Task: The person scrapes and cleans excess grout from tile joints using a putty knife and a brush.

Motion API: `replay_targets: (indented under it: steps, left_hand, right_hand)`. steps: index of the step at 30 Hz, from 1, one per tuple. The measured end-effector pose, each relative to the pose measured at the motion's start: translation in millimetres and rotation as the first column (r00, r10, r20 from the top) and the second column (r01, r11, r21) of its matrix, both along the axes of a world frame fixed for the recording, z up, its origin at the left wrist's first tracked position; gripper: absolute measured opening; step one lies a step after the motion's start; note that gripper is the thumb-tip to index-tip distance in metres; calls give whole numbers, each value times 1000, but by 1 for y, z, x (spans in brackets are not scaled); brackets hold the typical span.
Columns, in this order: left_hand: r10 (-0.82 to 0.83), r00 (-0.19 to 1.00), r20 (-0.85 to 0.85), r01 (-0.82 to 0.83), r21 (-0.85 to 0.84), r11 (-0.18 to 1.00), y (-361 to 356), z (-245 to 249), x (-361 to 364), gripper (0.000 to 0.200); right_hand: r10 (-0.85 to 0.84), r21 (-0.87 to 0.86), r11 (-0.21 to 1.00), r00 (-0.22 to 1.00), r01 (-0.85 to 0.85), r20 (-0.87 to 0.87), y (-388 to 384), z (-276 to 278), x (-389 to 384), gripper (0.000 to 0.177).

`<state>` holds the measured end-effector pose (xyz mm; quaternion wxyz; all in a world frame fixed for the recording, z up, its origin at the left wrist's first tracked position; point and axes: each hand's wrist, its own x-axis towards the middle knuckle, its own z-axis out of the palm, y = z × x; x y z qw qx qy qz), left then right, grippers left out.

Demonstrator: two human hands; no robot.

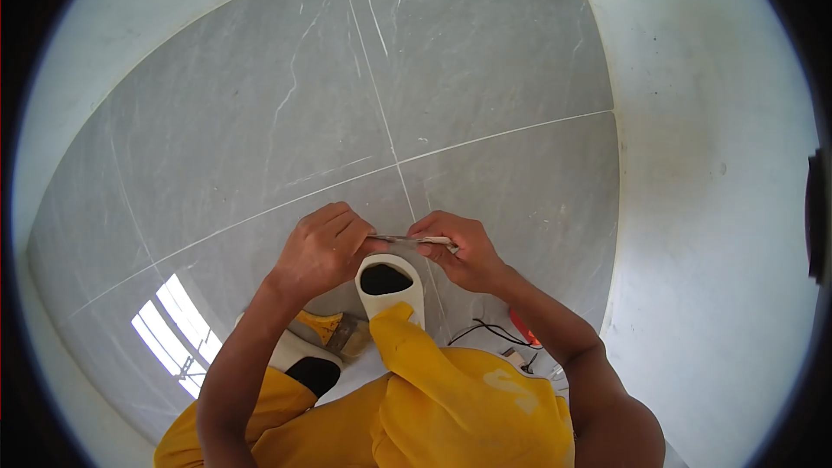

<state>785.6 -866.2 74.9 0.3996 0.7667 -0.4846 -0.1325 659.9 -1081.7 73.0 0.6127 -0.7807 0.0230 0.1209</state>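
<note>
Thin strip, count 1: held up over the grey tile floor, bridging the gap between the two hands, roughly level. Left hand pinches one end, thumb and curled fingers closed on it; right hand pinches the other, where a paler end pokes out past the thumb. Hands near each other, not touching. Exact material unclear, too small in view.

Handling, best judgement: light, narrow, fairly stiff since it spans straight with no visible sag. Slim face could be slippery and an edge could be sharp, so flat-side pinch at both ends is the sane hold; thicker-looking pale end gives the better grip. Probably not fragile, but bending load at mid-span is worth avoiding.

Counts around the hands:
- White shoes: 2. One shoe just bodyward of the gap between the hands, the other shoe bodyward of the left hand, partly behind the forearm.
- Brush with yellow handle: 1, between the shoes, bodyward of the left hand.
- Red item: 1, bodyward of the right hand, partly hidden by the forearm.
- Black cord: beside the red item; can't tell if one or two strands.
</note>
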Motion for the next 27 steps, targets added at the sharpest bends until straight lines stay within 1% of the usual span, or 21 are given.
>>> replay_targets:
  steps: [1, 4, 7, 10, 11, 13, 14, 16, 17, 18, 19, 20, 22, 23, 25, 26, 27]
  left_hand:
    - [-2, 1000, -19, 2, 29, 1000, 0, -3, -1, 27]
    - [6, 995, -104, -3, 34, 999, -1, -1, -5, 29]
    - [68, 953, -295, -47, 77, 996, 3, -2, -14, 31]
    - [72, 924, -375, -29, 118, 993, 10, -7, -10, 36]
    - [135, 869, -475, -70, 153, 986, 14, -10, -10, 36]
    - [264, 715, -648, -138, 239, 961, 25, -17, -13, 37]
    - [281, 657, -699, -178, 218, 960, 30, -21, -14, 35]
    - [294, 537, -791, -257, 178, 950, 33, -21, -12, 30]
    - [278, 450, -849, -376, 102, 921, 22, -20, -22, 27]
    - [245, 361, -900, -493, 39, 869, -4, -7, -37, 25]
    - [236, 321, -917, -507, 44, 861, -7, -5, -45, 23]
    - [226, 280, -933, -521, 50, 852, -9, -2, -52, 22]
    - [278, 302, -912, -339, 169, 925, 0, -13, -57, 20]
    - [311, 266, -912, -377, 199, 905, 1, -18, -60, 18]
    - [331, 329, -885, -371, 201, 907, 3, -14, -57, 18]
    - [336, 358, -871, -364, 202, 909, 3, -13, -55, 19]
    - [348, 423, -837, -322, 220, 921, 6, -13, -53, 19]
  right_hand:
    - [1, 0, 1000, 999, -1, -50, 0, 0, 0, 18]
    - [-6, 87, 996, 980, 24, -200, 1, -2, -5, 25]
    - [-102, 246, 955, 961, 167, -257, 3, -7, -12, 29]
    - [-159, 153, 969, 963, 194, -217, 10, -8, -11, 31]
    - [-228, 203, 939, 943, 279, -242, 14, -13, -12, 33]
    - [-349, 300, 848, 887, 436, -303, 21, -22, -12, 37]
    - [-386, 436, 743, 857, 508, -342, 20, -25, -10, 38]
    - [-431, 653, 455, 792, 605, -433, 17, -24, 4, 39]
    - [-427, 648, 471, 798, 598, -426, 21, -25, 7, 38]
    - [-421, 643, 485, 803, 593, -423, 27, -26, 8, 38]
    - [-411, 638, 499, 808, 587, -422, 33, -27, 8, 37]
    - [-411, 566, 612, 834, 552, -369, 37, -28, 6, 38]
    - [-384, 385, 801, 887, 459, -258, 39, -29, 6, 39]
    - [-374, 369, 815, 892, 446, -253, 40, -28, 6, 35]
    - [-360, 326, 844, 901, 426, -244, 39, -23, 5, 28]
    - [-356, 332, 841, 899, 428, -257, 39, -21, 5, 28]
    - [-354, 337, 836, 895, 433, -272, 39, -20, 5, 28]
